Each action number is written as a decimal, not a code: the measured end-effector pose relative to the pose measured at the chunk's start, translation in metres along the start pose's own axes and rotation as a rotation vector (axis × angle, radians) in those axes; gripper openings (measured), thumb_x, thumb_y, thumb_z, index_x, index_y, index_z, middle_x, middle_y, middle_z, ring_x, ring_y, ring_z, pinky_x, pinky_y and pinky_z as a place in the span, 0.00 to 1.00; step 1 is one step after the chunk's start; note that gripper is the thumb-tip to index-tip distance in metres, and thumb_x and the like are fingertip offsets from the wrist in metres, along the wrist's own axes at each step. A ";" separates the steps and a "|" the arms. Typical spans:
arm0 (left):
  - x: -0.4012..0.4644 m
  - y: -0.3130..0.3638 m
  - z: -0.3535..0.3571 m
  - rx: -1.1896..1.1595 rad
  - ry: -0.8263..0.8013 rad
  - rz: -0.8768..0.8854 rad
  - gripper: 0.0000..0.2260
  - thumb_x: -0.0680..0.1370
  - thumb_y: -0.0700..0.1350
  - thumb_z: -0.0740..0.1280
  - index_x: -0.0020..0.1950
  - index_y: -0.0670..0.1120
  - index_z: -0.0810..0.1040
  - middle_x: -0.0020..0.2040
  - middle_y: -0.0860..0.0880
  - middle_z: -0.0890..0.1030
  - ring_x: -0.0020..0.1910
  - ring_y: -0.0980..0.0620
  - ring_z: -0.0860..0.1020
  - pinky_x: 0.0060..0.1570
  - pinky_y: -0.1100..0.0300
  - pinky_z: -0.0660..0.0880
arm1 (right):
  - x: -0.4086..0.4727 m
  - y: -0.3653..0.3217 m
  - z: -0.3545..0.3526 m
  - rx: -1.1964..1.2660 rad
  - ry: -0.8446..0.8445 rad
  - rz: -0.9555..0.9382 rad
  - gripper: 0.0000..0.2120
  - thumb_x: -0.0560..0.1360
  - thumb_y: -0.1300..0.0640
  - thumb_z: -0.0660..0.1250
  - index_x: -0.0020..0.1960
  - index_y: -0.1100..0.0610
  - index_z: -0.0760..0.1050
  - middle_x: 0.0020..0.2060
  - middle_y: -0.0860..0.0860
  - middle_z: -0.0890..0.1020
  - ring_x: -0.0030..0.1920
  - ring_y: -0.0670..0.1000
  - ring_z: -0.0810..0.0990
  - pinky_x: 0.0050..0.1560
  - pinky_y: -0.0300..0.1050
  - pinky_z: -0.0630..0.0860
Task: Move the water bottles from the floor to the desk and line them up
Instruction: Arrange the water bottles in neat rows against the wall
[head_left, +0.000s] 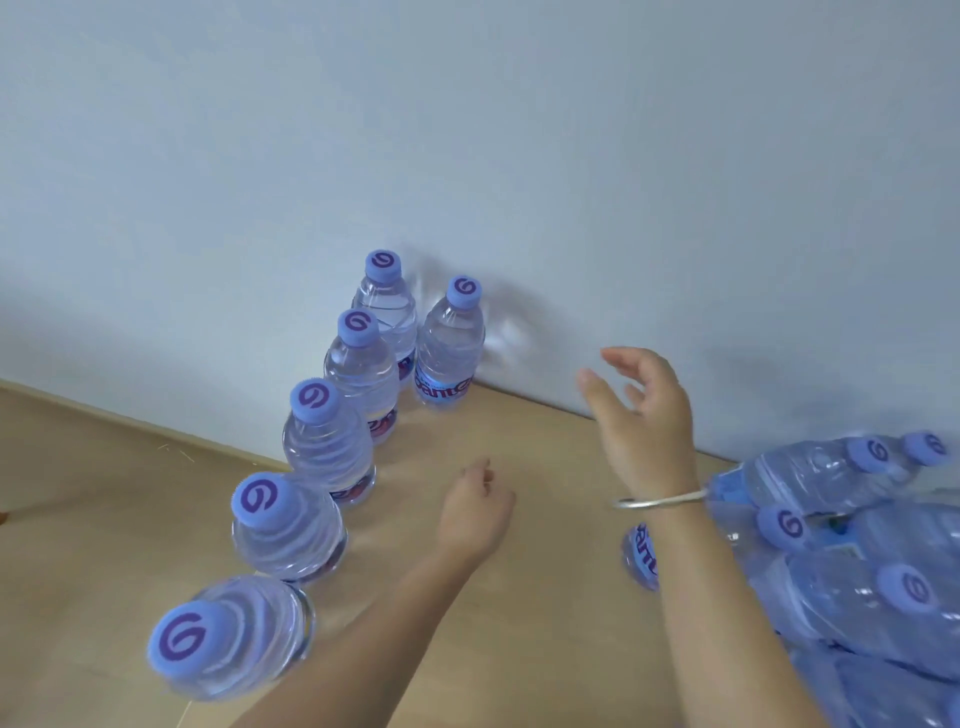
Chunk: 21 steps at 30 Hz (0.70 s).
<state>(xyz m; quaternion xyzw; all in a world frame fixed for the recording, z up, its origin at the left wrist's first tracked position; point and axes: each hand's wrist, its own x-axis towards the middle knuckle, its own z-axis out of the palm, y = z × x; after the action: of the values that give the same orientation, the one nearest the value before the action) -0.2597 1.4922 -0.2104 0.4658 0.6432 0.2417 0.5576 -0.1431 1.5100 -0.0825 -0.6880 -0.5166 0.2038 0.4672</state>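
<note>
Several clear water bottles with purple-blue caps stand upright in a row on the wooden desk (530, 441), running from the near left (228, 636) toward the wall (385, 306). One more bottle (450, 345) stands beside the far end of the row, close to the wall. My left hand (475, 512) hovers over the desk right of the row, fingers loosely curled, holding nothing. My right hand (644, 415), with a silver bangle on the wrist, is raised with fingers apart and holds nothing. Under my right forearm a bottle (641, 556) shows only part of its label.
A plastic-wrapped pack of bottles (852, 545) lies tilted at the right edge. A pale wall (467, 130) borders the far side of the desk. Bare desk surface lies between the row and the pack.
</note>
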 end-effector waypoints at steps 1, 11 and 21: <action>-0.008 -0.004 0.005 0.028 -0.033 0.008 0.25 0.77 0.40 0.63 0.73 0.43 0.63 0.65 0.46 0.72 0.62 0.49 0.72 0.62 0.56 0.69 | -0.008 0.001 -0.026 -0.019 0.093 0.012 0.11 0.72 0.56 0.71 0.53 0.55 0.75 0.51 0.48 0.76 0.54 0.46 0.75 0.62 0.45 0.70; -0.067 -0.016 0.032 0.126 -0.259 0.087 0.25 0.75 0.39 0.66 0.71 0.44 0.65 0.63 0.47 0.71 0.56 0.54 0.70 0.55 0.62 0.69 | -0.061 0.052 -0.109 -0.142 0.108 0.511 0.26 0.65 0.51 0.77 0.56 0.58 0.70 0.51 0.52 0.77 0.53 0.55 0.76 0.56 0.50 0.72; -0.083 -0.019 0.006 0.079 -0.351 0.113 0.17 0.76 0.42 0.68 0.64 0.49 0.75 0.55 0.51 0.76 0.49 0.57 0.75 0.44 0.67 0.70 | -0.081 0.065 -0.084 0.032 0.329 0.436 0.12 0.65 0.55 0.76 0.44 0.56 0.75 0.41 0.52 0.80 0.46 0.54 0.79 0.51 0.48 0.75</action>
<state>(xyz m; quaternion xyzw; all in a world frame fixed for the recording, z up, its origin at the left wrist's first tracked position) -0.2648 1.4106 -0.1867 0.5579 0.5179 0.1623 0.6278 -0.0763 1.3989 -0.1143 -0.7995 -0.2701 0.1931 0.5006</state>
